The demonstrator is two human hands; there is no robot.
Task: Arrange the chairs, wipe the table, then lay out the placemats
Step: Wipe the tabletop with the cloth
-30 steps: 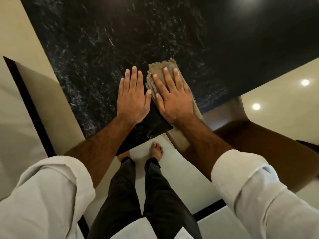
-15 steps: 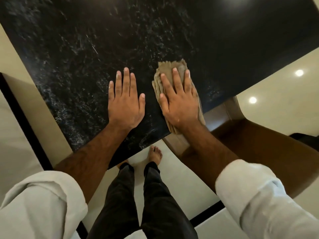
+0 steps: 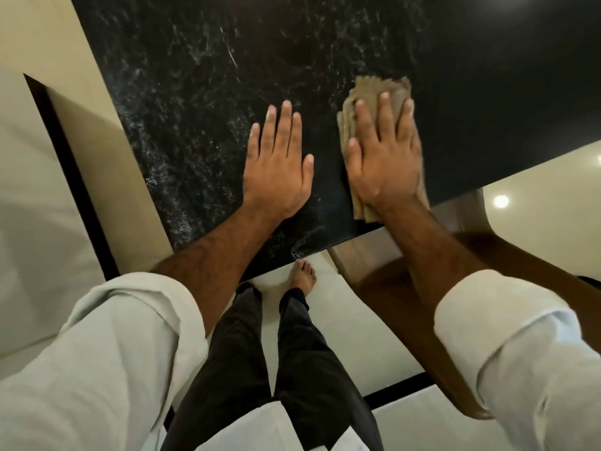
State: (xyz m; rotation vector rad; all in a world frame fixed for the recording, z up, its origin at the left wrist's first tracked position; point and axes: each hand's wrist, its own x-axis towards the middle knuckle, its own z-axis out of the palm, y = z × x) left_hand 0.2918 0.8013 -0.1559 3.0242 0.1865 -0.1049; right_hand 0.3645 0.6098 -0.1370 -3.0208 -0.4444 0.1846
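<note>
Two bare hands lie flat on the glossy black white-veined stone table (image 3: 201, 92). Right hand (image 3: 383, 164), fingers spread, presses a folded tan frayed-edged cloth (image 3: 379, 89) near the table's edge; left hand (image 3: 278, 170) rests beside it, open-palmed, gripping nothing.

Glossy cream floor tiles (image 3: 39, 196), black inlay strip (image 3: 74, 177); two ceiling-light reflections (image 3: 501, 201), right
</note>
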